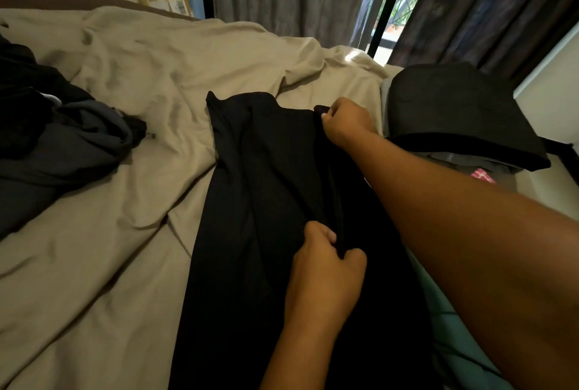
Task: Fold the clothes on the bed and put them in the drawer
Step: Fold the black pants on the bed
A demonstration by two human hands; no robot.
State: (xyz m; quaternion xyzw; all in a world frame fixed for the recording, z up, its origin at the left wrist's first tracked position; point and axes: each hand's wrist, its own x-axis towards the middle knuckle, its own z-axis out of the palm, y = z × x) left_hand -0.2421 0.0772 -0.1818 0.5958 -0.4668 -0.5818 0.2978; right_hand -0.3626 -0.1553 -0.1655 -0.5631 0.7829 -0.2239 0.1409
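Lying lengthwise on the beige sheet point(125, 233) in the centre of the frame, the black garment point(266, 186) is long, plain and creased into soft ridges. The right hand point(344, 126), arm stretched in from the right edge, pinches its far corner, while the left hand point(326, 267), lower centre, clenches a fold of it in curled fingers.

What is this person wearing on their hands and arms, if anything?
Nothing that shows. The left hand and right hand are bare: no gloves, rings or bracelets visible. The left forearm and right forearm are uncovered too, with no sleeve, watch or band in view up to the picture's edge.
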